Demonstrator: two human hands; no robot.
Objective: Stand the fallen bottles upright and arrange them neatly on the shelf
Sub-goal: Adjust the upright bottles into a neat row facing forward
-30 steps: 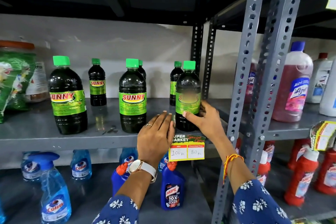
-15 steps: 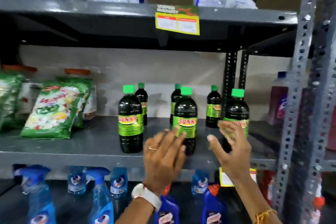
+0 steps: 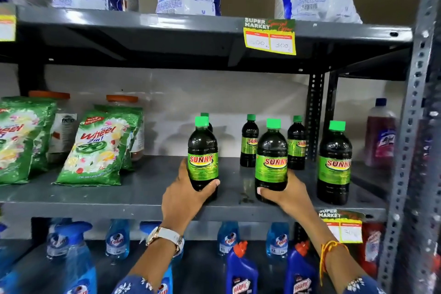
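Hands first: the left hand [image 3: 185,194] is wrapped round the base of one large Sunny bottle [image 3: 203,155], thumb on its right side, fingers behind it. The right hand [image 3: 287,194] clasps the base of a second large bottle [image 3: 271,161], thumb across its front. Both bottles are upright near the front edge of the grey shelf [image 3: 133,188]. A third large bottle [image 3: 334,162] stands free to the right. Behind, three small bottles [image 3: 249,141] stand upright near the wall. Green detergent packs [image 3: 95,148] lean at the shelf's left.
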